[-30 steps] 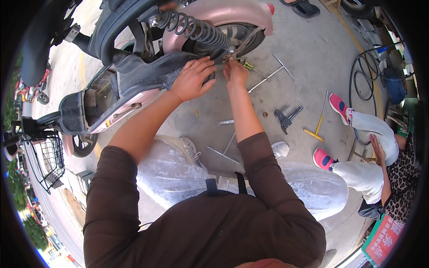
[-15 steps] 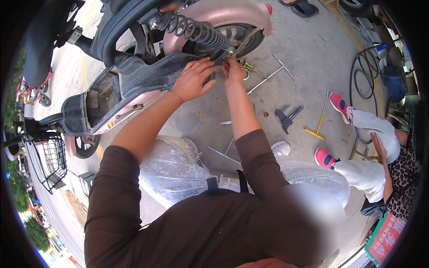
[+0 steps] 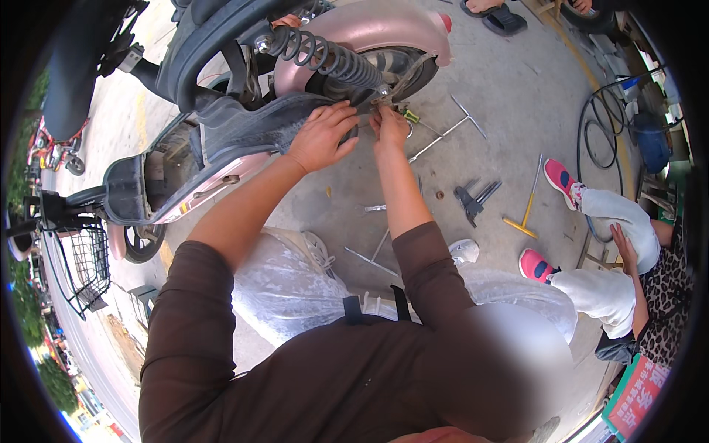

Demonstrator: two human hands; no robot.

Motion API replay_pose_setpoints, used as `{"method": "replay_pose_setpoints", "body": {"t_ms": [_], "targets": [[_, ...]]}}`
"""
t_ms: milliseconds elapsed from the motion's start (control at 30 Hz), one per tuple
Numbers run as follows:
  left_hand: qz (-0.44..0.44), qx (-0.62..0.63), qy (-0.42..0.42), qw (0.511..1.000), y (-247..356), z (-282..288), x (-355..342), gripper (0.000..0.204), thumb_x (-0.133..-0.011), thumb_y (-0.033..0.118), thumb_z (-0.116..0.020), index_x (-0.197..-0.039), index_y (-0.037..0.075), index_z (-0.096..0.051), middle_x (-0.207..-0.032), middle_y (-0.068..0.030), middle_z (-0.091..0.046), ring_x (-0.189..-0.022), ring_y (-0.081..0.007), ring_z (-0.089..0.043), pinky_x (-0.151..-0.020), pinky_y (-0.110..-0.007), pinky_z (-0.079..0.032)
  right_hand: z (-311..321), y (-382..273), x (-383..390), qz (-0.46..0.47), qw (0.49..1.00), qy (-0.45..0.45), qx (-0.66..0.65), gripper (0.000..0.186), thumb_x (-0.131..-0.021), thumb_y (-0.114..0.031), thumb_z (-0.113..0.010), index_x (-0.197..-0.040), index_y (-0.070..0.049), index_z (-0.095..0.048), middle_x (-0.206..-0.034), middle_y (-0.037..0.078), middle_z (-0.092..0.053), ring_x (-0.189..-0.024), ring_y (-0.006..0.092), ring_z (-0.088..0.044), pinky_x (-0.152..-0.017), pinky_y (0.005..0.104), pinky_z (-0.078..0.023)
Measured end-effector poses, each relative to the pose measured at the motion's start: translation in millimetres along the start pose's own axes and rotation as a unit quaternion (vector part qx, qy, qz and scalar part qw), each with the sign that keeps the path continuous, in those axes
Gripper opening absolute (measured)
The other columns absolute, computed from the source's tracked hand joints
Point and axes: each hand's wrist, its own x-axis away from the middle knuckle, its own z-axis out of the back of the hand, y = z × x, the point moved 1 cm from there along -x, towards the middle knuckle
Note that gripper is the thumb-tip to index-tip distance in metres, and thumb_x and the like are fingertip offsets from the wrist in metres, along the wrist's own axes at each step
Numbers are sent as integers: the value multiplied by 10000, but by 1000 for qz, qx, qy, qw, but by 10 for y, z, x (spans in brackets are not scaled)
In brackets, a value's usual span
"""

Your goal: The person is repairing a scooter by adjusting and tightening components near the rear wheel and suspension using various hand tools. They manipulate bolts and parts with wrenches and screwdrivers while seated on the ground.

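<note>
A pink and black scooter has its rear wheel (image 3: pixel 415 77) under a pink fender (image 3: pixel 347 29), with a coil-spring shock absorber (image 3: pixel 325 57) in front of it. My left hand (image 3: pixel 322 137) lies with fingers extended on the black plastic body panel (image 3: pixel 251 122). Beside the wheel hub, just below the shock's lower bolt (image 3: pixel 383 90), my right hand (image 3: pixel 389 130) has its fingers pinched together; whatever they hold is hidden. Next to that hand is a screwdriver with a green handle (image 3: pixel 410 116), lying on the ground.
Tools lie on the concrete: a T-handle wrench (image 3: pixel 448 134), a yellow-handled T-wrench (image 3: pixel 526 214), a set of hex keys (image 3: pixel 473 201) and a wrench (image 3: pixel 375 208). A person in pink shoes (image 3: pixel 559 182) sits at right near a coiled black hose (image 3: pixel 602 122). Another person's hand (image 3: pixel 286 21) shows behind the shock.
The view has shifted slightly. My right hand's fingers have drawn a little down from the bolt; my left hand stays on the panel. Another person's hand shows more clearly behind the shock.
</note>
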Motion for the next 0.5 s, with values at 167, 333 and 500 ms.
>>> {"method": "replay_pose_setpoints", "body": {"t_ms": [167,333,500], "targets": [[-3,1,1,1000,4,4,4,359,-814,264,-591,-1111,66,-559,-1207,-93,-518,-1225,-254,-422,-984,-393,-339,136,-16,67,9,1000,13,0,134,-804,-104,-660,-777,-14,-565,-733,55,-571,-640,134,-560,-551,262,-507],[2,4,3,1000,25,31,5,363,-806,268,-595,-1105,64,-568,-1206,-83,-524,-1228,-241,-419,-994,-389,-334,836,8,83,-20,991,-54,117,174,-767,-124,-686,-771,2,-565,-736,60,-581,-649,127,-571,-524,258,-497],[4,0,0,1000,31,3,-1,358,-810,267,-592,-1099,55,-574,-1215,-80,-526,-1224,-243,-422,-1000,-390,-328,2038,99,61,104,850,90,509,225,-704,-99,-679,-869,19,-583,-776,129,-620,-705,261,-608,-636,352,-509]]}}
